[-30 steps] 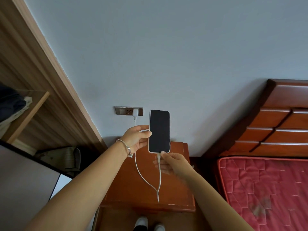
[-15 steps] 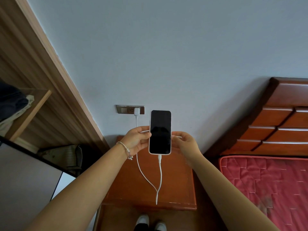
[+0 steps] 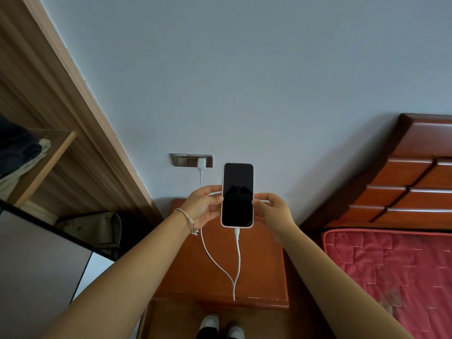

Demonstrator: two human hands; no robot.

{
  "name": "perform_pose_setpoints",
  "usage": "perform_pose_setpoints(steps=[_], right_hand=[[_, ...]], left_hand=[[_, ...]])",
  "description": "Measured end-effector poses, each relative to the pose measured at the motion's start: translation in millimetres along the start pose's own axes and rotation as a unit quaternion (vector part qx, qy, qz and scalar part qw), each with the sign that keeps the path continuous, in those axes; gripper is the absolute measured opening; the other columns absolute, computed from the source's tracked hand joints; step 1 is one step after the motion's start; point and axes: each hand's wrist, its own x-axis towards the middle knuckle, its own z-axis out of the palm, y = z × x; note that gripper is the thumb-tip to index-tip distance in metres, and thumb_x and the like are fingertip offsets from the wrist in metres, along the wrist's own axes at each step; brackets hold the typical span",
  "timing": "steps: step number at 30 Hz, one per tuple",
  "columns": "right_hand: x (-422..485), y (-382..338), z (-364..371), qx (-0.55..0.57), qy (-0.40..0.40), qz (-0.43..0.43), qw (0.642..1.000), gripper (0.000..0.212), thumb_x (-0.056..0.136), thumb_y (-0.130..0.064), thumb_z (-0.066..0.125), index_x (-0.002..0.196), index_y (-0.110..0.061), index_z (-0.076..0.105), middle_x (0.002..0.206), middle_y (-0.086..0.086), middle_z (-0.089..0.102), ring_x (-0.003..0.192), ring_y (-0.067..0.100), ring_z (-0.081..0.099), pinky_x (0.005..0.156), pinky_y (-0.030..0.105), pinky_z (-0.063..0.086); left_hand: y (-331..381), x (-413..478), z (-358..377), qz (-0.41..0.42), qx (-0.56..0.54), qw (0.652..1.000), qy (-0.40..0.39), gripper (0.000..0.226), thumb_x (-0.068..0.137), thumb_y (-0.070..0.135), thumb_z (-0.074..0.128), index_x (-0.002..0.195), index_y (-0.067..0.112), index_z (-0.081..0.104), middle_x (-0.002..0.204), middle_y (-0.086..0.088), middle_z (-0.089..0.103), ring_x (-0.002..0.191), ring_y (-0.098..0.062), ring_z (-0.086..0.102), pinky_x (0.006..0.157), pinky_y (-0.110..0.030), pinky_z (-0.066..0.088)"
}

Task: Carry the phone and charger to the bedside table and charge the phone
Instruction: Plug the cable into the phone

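Observation:
A phone (image 3: 237, 195) with a dark screen and a white case is held upright above the wooden bedside table (image 3: 259, 270). My left hand (image 3: 204, 207) grips its left edge and my right hand (image 3: 271, 208) grips its right edge. A white charger plug (image 3: 201, 164) sits in the wall socket (image 3: 191, 160). Its white cable (image 3: 227, 272) loops down over the table and comes up into the phone's bottom port.
A wooden headboard (image 3: 406, 182) and a red quilted mattress (image 3: 391, 267) lie to the right. On the left stand a wooden shelf unit (image 3: 44, 167) with folded clothes and a dark-edged white panel (image 3: 31, 263). My white shoes (image 3: 221, 326) show at the bottom.
My right hand left the cable plug under the phone and rose to hold the phone's right edge. The phone stays upright in my left hand.

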Motion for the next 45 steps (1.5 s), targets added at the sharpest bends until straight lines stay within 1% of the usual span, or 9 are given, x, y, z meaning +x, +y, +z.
perform_pose_setpoints(steps=[6,10,13,17,29,34,38,42,45], right_hand=[[3.7,1.7,0.2,-0.005,0.008,0.007,1.0,0.007,0.092,-0.011,0.056,0.099,-0.014,0.059,0.1,0.014,0.068,0.089,0.029,0.069,0.079,0.041,0.059],[7.3,2.2,0.1,0.006,0.004,0.014,1.0,0.007,0.092,-0.009,0.056,0.094,-0.015,0.06,0.096,0.013,0.068,0.086,0.029,0.069,0.076,0.038,0.059],[10.2,4.8,1.5,-0.015,0.009,0.014,1.0,0.007,0.094,-0.014,0.055,0.1,-0.014,0.058,0.1,0.012,0.067,0.092,0.027,0.068,0.072,0.035,0.059],[14.0,5.2,2.8,-0.019,0.017,0.022,0.999,0.009,0.094,-0.02,0.055,0.101,-0.014,0.056,0.102,0.013,0.067,0.096,0.025,0.067,0.068,0.032,0.059],[24.0,18.3,3.6,-0.024,0.018,0.041,0.999,0.011,0.092,-0.021,0.057,0.101,-0.014,0.058,0.103,0.01,0.069,0.096,0.025,0.068,0.072,0.035,0.06],[35.2,55.2,7.5,-0.044,0.027,0.078,0.996,0.015,0.092,-0.021,0.057,0.104,-0.011,0.06,0.102,0.008,0.069,0.096,0.023,0.068,0.07,0.034,0.059],[50.0,95.2,12.1,-0.058,0.026,0.121,0.991,0.012,0.092,-0.021,0.058,0.102,-0.014,0.059,0.094,0.001,0.068,0.093,0.019,0.067,0.062,0.026,0.057],[74.3,148.1,17.8,-0.07,0.036,0.155,0.985,0.005,0.091,-0.022,0.06,0.094,-0.018,0.06,0.089,-0.003,0.067,0.089,0.014,0.067,0.06,0.024,0.057],[90.7,193.7,20.3,-0.066,0.051,0.18,0.98,0.004,0.089,-0.021,0.062,0.085,-0.021,0.06,0.086,-0.003,0.068,0.084,0.012,0.068,0.056,0.022,0.055]], left_hand=[[-1.3,0.7,1.0,-0.006,-0.007,1.0,-0.003,0.029,0.09,-0.007,0.051,0.107,0.013,0.062,0.103,-0.012,0.071,0.091,-0.026,0.071,0.069,-0.035,0.06],[-3.0,1.2,1.0,-0.013,-0.023,1.0,-0.001,0.029,0.09,-0.008,0.05,0.107,0.013,0.062,0.1,-0.012,0.071,0.089,-0.026,0.072,0.066,-0.035,0.059],[-3.4,1.6,1.4,-0.01,-0.011,1.0,0.004,0.027,0.092,-0.004,0.049,0.109,0.013,0.061,0.102,-0.012,0.07,0.092,-0.025,0.07,0.067,-0.034,0.059],[-1.8,2.3,3.1,-0.01,-0.004,1.0,0.012,0.022,0.093,0.0,0.05,0.109,0.011,0.06,0.094,-0.011,0.071,0.083,-0.02,0.071,0.063,-0.031,0.06],[-8.4,10.8,4.6,-0.034,0.002,0.999,0.023,0.03,0.092,-0.004,0.049,0.119,0.003,0.057,0.101,-0.011,0.068,0.087,-0.022,0.068,0.067,-0.032,0.059],[-41.4,27.7,-3.9,-0.079,0.001,0.995,0.06,0.033,0.09,-0.009,0.049,0.121,0.002,0.056,0.106,-0.012,0.065,0.085,-0.02,0.065,0.065,-0.03,0.058],[-86.2,46.9,-19.0,-0.102,-0.007,0.989,0.104,0.028,0.088,-0.005,0.055,0.112,0.006,0.063,0.102,-0.009,0.069,0.089,-0.021,0.067,0.061,-0.028,0.059],[-139.1,72.2,-34.2,-0.115,0.0,0.98,0.163,0.02,0.084,0.001,0.063,0.097,0.015,0.068,0.101,-0.005,0.071,0.093,-0.019,0.068,0.067,-0.031,0.06],[-176.7,93.4,-45.6,-0.134,0.013,0.974,0.183,0.019,0.082,0.002,0.066,0.096,0.015,0.068,0.099,-0.003,0.072,0.09,-0.017,0.068,0.07,-0.033,0.06]])
